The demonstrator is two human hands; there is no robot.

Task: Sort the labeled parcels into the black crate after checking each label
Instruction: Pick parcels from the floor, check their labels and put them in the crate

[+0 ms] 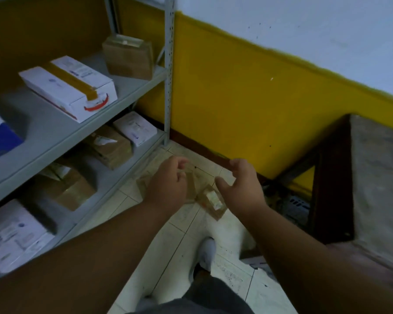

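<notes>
1. We see both hands stretched forward over the tiled floor (177,241), with a small brown parcel (211,200) between and just below them. The frame is motion-blurred here.
2. Left hand (168,186): its fingers (179,163) are loosely curled. A blurred, translucent brown patch lies just beside the fingertips; we cannot tell whether the hand pinches it or holds nothing.
3. Right hand (243,186): the fingers (236,164) are spread and only slightly bent, thumb pointing toward the parcel. The thumb tip is near the parcel's upper edge; contact cannot be judged.
4. The parcel carries a pale label (213,198) on the face toward us, below the right thumb. The print is too blurred to read.
5. Black crate (293,207): only a slotted dark wall shows, beyond the right wrist, tucked beside the wooden table (377,177).
6. Left of the left fingers stands a grey metal shelf rack (168,75). Upper shelf: a white carton with a brown tape strip (68,87) and a brown taped box (128,56). Shelf below it: brown parcels (109,148) and a white box (134,130). Lowest visible shelf: another white labeled box (14,236).
7. Beyond both sets of fingertips, a yellow-painted wall (247,109) meets the floor.
8. Below the hands we see a white shoe (207,252) on the tiles.
</notes>
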